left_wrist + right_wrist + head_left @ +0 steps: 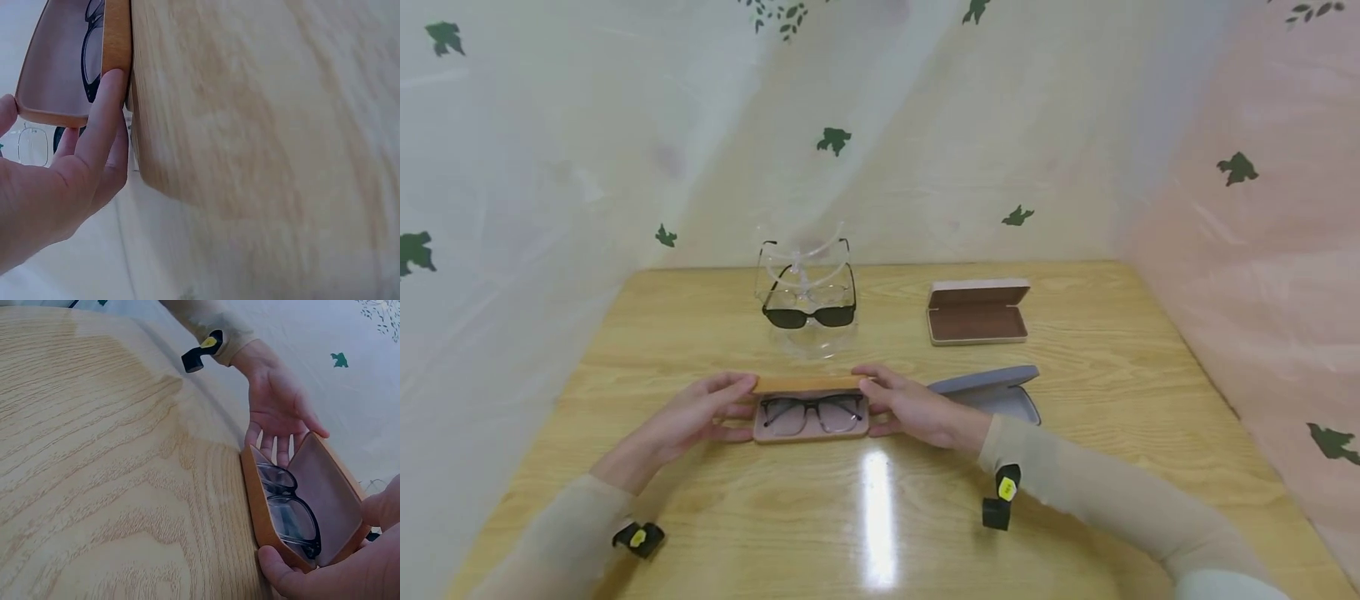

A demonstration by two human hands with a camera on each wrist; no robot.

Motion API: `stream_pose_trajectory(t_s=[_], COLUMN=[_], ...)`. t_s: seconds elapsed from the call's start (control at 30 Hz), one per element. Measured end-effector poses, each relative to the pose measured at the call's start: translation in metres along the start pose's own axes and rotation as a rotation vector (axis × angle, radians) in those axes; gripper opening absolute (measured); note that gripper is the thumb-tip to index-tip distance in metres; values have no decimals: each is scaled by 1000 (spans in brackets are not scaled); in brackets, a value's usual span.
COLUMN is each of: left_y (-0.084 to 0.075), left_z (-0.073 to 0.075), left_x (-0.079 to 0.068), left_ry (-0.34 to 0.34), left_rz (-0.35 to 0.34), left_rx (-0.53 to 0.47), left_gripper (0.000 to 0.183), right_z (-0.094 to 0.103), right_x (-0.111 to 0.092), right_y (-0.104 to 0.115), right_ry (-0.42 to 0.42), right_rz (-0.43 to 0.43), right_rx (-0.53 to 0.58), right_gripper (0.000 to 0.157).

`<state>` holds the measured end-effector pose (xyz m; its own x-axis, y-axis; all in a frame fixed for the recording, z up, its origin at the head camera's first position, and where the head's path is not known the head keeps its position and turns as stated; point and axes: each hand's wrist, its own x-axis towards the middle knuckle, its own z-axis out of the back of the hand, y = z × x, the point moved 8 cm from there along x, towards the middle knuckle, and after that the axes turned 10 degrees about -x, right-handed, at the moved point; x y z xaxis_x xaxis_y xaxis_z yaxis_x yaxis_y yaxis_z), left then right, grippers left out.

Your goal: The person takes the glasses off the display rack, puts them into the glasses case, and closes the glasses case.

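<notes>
Gripping an open case (808, 385) by its ends with left hand (702, 408) and right hand (919, 410). Exposing glasses (812, 404) between both hands.

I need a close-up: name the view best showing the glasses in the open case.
Right wrist: the glasses appear largest there, both lenses visible. The head view shows both lenses too, but smaller; the left wrist catches only part, cut by the top edge.
</notes>
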<state>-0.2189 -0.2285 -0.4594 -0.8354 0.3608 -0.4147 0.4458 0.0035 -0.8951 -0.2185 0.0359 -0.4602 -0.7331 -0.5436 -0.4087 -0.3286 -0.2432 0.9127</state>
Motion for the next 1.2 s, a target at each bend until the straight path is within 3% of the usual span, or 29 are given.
stream_pose_trajectory(t_s=[0.47,1.2], left_y=[-1,-1], left_z=[0,0], left_x=[-3,-3], left_ry=[12,57], left_rz=[-10,-4], left_rx=[-11,4], left_gripper=[65,68], right_z=[-2,-4], right_x=[0,-2], right_y=[1,2], right_ry=[-32,21], right_rz=[-4,4], right_rx=[-24,16], right_gripper=[52,51])
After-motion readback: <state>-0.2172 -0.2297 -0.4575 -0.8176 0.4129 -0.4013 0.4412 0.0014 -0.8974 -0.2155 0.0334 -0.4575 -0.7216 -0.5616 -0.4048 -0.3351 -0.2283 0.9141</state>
